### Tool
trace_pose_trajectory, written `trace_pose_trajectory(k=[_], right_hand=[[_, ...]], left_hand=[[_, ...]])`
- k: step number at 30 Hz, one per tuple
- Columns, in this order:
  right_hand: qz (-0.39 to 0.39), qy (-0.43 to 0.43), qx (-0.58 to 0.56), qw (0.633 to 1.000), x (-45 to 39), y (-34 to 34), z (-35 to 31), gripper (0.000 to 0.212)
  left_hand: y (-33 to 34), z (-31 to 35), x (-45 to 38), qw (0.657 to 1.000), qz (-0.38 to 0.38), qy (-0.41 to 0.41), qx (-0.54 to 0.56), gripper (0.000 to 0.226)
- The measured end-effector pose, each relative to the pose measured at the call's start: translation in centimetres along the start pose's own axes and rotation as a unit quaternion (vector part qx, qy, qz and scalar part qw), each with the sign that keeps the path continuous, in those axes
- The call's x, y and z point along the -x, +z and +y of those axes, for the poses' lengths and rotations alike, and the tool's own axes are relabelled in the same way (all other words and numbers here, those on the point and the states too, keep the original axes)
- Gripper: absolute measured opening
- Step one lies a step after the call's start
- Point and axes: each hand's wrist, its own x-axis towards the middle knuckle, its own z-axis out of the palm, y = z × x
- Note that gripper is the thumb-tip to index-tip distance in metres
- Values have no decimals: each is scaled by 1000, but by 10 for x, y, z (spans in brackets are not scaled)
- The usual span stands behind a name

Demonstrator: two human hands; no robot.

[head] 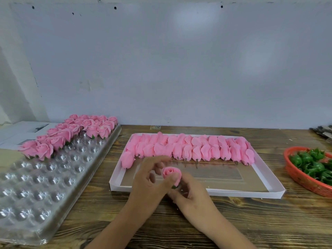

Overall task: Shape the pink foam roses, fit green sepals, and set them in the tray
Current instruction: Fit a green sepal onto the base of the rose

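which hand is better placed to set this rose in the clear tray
Left, probably. The clear tray lies on the left hand's side, while the right hand grips the rose at its base and would have to cross over.

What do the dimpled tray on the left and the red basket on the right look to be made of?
Dimpled tray: looks like thin clear moulded plastic, glossy; highlights glint in every cup and the surface below shows through. Red basket: probably rigid plastic, orange-red, with an open lattice wall; it holds the green sepals.
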Motion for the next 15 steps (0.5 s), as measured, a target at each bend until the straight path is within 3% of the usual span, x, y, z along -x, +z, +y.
trace_pose_trajectory(k=[7, 11, 15], right_hand=[[-32, -34, 31, 998, 2, 9, 1, 42], [-25, -21, -17, 999, 3, 10, 3, 32], [-10, -22, -37, 999, 3, 8, 0, 36]], left_hand=[[1, 4, 2, 996, -68, 14, 47, 8], [2, 3, 2, 992, -117, -3, 39, 14], [0, 2, 3, 989, -137, -22, 44, 37]])
